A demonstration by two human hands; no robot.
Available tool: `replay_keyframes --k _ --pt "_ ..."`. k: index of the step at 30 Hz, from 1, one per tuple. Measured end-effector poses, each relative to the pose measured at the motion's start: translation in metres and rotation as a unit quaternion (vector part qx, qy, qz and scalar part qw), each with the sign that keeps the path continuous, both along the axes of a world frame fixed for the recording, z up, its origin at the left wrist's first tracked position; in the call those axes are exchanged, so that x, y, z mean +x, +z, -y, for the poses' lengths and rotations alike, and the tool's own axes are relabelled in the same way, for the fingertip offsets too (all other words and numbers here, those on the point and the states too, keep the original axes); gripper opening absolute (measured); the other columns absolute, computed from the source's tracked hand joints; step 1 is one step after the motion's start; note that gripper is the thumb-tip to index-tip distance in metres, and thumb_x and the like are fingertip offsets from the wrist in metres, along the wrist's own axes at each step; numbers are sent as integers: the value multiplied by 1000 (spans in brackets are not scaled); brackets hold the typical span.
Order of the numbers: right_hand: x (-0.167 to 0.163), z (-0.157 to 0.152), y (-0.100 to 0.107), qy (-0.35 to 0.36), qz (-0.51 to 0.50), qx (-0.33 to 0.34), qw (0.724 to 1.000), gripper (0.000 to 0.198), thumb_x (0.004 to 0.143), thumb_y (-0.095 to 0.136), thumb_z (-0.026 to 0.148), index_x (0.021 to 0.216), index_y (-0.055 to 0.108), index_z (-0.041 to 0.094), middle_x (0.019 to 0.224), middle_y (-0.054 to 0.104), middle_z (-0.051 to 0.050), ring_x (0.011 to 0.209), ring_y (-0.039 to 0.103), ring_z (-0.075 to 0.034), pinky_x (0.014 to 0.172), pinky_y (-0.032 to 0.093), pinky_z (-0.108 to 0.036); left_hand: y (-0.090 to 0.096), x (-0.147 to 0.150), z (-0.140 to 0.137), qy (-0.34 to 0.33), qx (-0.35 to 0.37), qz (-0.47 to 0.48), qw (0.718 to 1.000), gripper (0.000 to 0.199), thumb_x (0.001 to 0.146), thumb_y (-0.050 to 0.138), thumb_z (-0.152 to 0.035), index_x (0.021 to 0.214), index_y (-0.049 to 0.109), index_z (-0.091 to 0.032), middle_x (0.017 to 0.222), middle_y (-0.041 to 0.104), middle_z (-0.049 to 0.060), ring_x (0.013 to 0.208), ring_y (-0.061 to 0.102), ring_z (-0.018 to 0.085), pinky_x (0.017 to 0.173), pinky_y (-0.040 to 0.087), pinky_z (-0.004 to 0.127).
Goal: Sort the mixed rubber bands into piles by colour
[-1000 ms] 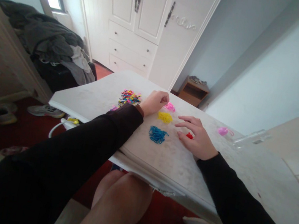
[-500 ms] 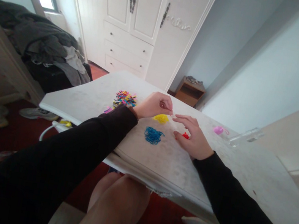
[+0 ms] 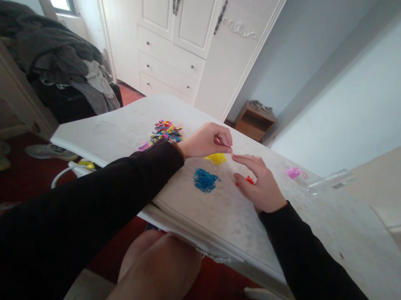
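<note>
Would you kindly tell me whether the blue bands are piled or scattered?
Piled: the blue bands lie tangled in one heap on the table.

blue pile (image 3: 206, 181), yellow pile (image 3: 216, 158), red pile (image 3: 250, 180), multicoloured heap (image 3: 167, 131).

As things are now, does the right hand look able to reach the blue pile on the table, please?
Probably yes: the right hand is close by, the blue pile lies uncovered on the table, and I see nothing standing between them.
</note>
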State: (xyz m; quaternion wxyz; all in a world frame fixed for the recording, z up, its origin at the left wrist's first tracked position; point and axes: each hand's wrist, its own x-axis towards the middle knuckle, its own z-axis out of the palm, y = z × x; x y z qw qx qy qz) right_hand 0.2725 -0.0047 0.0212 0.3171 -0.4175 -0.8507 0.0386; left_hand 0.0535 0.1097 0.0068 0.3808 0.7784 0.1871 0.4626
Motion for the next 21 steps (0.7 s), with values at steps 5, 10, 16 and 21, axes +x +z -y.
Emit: replay_keyframes --k 5,10,16,21 --pt "0 0 3 -34 -30 1 999 33 90 67 25 121 76 24 126 79 -10 119 69 -33 108 52 -56 1 -4 2 40 74 -47 995 9 85 76 -23 82 79 -14 84 80 8 78 72 16 77 56 28" --pt "-2 1 5 -66 -54 2 996 29 87 66 24 114 78 26 120 81 -8 114 70 -32 106 52 -55 4 -8 8 63 131 -100 984 9 81 73 -14 80 81 -18 87 81 5 85 73 18 84 56 30" --pt "-3 2 5 -90 -85 16 992 22 86 66 23 103 79 25 109 82 -8 106 72 -31 98 56 -51 4 -8 9 71 133 -114 982 8 80 71 -14 77 78 -17 83 79 4 80 70 17 80 53 29" --pt "1 1 7 -138 -111 9 984 12 85 67 27 86 77 22 93 81 -8 90 73 -28 87 58 -47 4 -7 6 83 124 -123 981 16 88 65 -19 76 75 -15 78 76 5 74 66 15 76 51 27"
